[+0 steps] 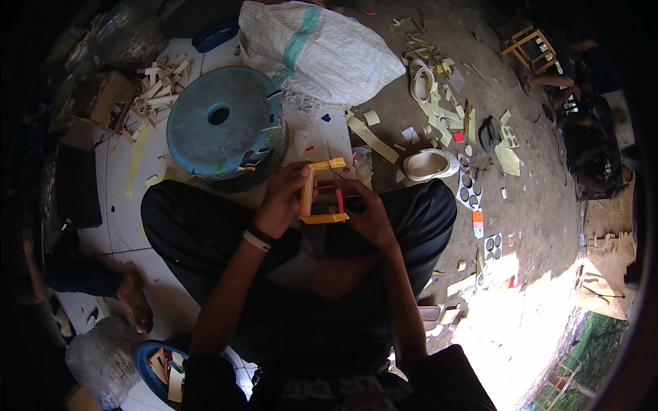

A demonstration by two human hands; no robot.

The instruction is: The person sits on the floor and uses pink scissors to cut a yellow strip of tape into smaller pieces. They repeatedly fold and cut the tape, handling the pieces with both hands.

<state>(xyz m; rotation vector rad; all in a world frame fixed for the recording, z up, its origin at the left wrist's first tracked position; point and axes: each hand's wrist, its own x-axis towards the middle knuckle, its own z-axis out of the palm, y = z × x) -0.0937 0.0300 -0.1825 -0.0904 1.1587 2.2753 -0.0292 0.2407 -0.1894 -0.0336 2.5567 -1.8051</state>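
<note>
Above my crossed legs, my left hand is closed on the side of a small yellow-orange open frame, pale on its inner faces. My right hand is at the frame's right side, its fingers wrapped round red-handled scissors. The thin scissor blades point away from me, past the frame's far edge. Parts of the right fingers are hidden behind the frame and handles.
A round blue-grey plastic stool stands just beyond my left knee. Pale wooden strips pile behind it. A white woven sack lies ahead. Clogs and paper scraps litter the floor at right. A blue basin holds pieces; another person's foot is at left.
</note>
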